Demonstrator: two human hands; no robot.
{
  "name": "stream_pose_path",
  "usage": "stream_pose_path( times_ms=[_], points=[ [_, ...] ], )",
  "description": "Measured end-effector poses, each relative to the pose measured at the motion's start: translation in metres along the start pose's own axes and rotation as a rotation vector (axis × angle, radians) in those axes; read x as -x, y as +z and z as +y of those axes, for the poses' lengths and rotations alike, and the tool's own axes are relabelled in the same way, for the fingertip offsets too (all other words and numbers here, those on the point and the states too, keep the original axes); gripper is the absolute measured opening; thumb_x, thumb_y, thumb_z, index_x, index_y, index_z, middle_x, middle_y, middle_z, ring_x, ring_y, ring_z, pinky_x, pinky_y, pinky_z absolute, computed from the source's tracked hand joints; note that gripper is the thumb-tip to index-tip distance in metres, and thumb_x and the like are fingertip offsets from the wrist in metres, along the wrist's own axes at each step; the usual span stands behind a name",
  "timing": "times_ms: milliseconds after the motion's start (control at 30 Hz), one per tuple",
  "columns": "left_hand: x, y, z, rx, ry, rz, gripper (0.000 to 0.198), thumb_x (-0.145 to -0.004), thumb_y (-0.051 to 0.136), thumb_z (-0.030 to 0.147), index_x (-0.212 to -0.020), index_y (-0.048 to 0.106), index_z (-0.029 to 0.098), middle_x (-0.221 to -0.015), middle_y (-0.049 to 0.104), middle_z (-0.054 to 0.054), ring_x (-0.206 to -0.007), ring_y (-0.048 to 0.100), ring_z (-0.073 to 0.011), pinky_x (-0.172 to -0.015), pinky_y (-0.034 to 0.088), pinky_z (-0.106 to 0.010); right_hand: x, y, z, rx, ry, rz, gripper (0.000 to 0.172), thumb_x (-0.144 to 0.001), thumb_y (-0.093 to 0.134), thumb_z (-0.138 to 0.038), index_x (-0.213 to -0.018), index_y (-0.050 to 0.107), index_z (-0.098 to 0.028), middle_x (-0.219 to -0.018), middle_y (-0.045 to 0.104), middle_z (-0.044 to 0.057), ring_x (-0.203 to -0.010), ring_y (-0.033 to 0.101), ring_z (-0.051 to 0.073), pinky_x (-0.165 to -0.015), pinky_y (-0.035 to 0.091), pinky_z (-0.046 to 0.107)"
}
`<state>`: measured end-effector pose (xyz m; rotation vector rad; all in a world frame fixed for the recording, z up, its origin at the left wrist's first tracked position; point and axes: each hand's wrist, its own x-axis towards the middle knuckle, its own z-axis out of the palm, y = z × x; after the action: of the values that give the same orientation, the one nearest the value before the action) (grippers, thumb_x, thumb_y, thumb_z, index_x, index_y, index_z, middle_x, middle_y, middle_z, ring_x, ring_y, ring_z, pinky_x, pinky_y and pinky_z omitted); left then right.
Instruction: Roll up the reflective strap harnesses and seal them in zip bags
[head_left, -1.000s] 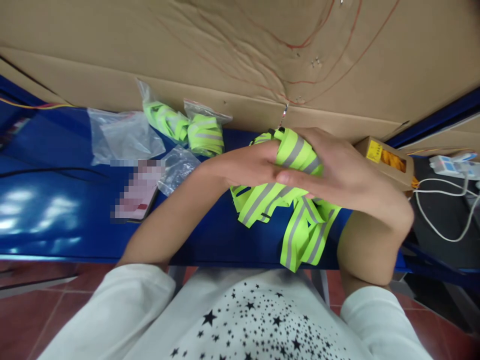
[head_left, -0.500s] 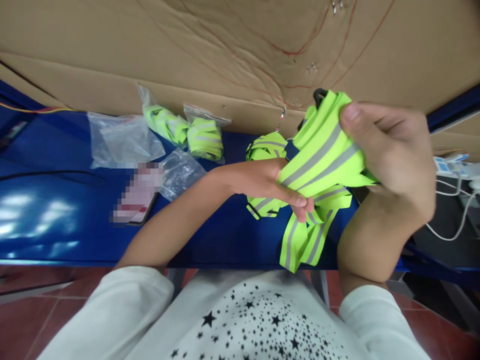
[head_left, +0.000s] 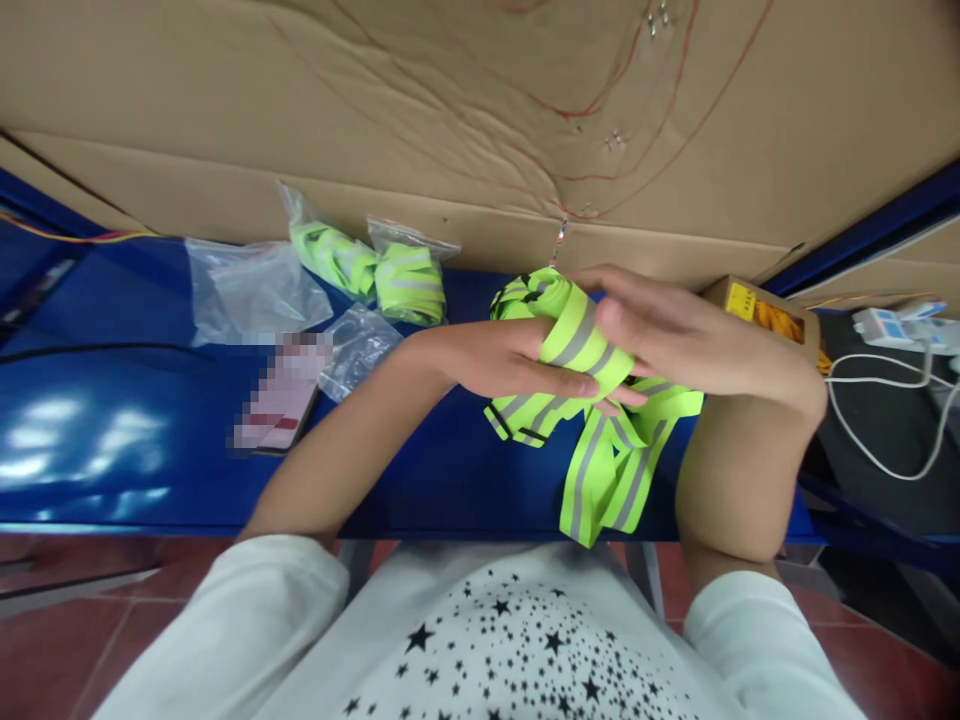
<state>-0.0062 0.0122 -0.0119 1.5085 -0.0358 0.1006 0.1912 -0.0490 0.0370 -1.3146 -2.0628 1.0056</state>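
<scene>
A roll of neon yellow-green reflective strap (head_left: 581, 335) with grey stripes sits between my two hands, above the table. My left hand (head_left: 529, 365) is closed round its near left side, thumb along the front. From the right, my right hand (head_left: 656, 325) wraps the roll, its thumb pressed on the strap and fingers partly hidden behind. Beneath the hands, loose looped strap (head_left: 600, 490) lies toward the table's front edge. Another bundle of the same strap with black buckles (head_left: 517, 425) lies just left and behind, partly covered by my left hand.
Two bagged strap rolls (head_left: 409, 285) stand against the cardboard wall (head_left: 300, 110). Clear plastic bags (head_left: 259, 295) and a phone (head_left: 281, 395) lie on the blue table (head_left: 150, 430) at left. An open box with orange contents (head_left: 772, 315) and a white cable (head_left: 870, 450) are at right.
My right hand has come down and left from its raised position, bringing the strap into a compact roll against my left hand. The orange-filled box at right is now uncovered.
</scene>
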Motion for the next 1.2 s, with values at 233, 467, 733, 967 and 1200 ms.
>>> stream_pose_path(
  times_ms=[233, 467, 733, 967, 1200],
  points=[
    [0.003, -0.003, -0.013, 0.032, -0.022, 0.155, 0.044, -0.085, 0.083, 0.047, -0.112, 0.078, 0.012, -0.102, 0.081, -0.006, -0.111, 0.075, -0.0236, -0.108, 0.057, -0.038, -0.002, 0.006, -0.004, 0.302, -0.045, 0.057, 0.062, -0.086, 0.074, -0.065, -0.132, 0.068, -0.025, -0.126, 0.074, 0.006, -0.114, 0.07, 0.033, -0.09, 0.058, 0.041],
    [0.003, 0.005, 0.005, 0.117, -0.151, 0.077, 0.024, -0.088, 0.079, 0.029, -0.108, 0.08, 0.016, -0.11, 0.081, -0.005, -0.114, 0.076, -0.0246, -0.102, 0.059, -0.033, 0.002, 0.008, -0.01, 0.266, -0.04, -0.022, 0.057, -0.092, 0.067, -0.064, -0.134, 0.065, -0.025, -0.113, 0.077, 0.005, -0.101, 0.073, 0.029, -0.087, 0.059, 0.04],
    [0.002, -0.008, 0.005, -0.092, -0.123, 0.036, 0.024, -0.096, 0.07, 0.024, -0.115, 0.077, 0.011, -0.118, 0.08, -0.01, -0.113, 0.076, -0.0213, -0.103, 0.058, -0.03, 0.009, -0.008, -0.006, 0.025, 0.021, 0.166, 0.035, -0.093, 0.07, -0.058, -0.1, 0.075, -0.024, -0.098, 0.078, 0.002, -0.086, 0.073, 0.024, -0.073, 0.062, 0.036],
    [0.004, -0.005, 0.007, -0.255, -0.017, -0.062, 0.026, -0.101, 0.063, 0.031, -0.107, 0.078, 0.012, -0.109, 0.081, -0.009, -0.101, 0.077, -0.0193, -0.094, 0.059, -0.024, 0.012, -0.012, 0.003, -0.527, 0.202, -0.018, 0.041, -0.094, 0.069, -0.054, -0.122, 0.073, -0.024, -0.099, 0.08, 0.005, -0.078, 0.077, 0.025, -0.065, 0.064, 0.036],
    [0.009, -0.01, 0.011, -0.206, -0.01, 0.149, 0.021, -0.089, 0.078, 0.028, -0.105, 0.08, 0.014, -0.103, 0.082, -0.008, -0.101, 0.079, -0.0239, -0.093, 0.06, -0.028, -0.011, 0.003, 0.016, -0.281, 0.01, 0.227, 0.033, -0.098, 0.07, -0.045, -0.127, 0.063, -0.03, -0.128, 0.072, 0.002, -0.108, 0.071, 0.019, -0.088, 0.06, 0.029]
  ],
)
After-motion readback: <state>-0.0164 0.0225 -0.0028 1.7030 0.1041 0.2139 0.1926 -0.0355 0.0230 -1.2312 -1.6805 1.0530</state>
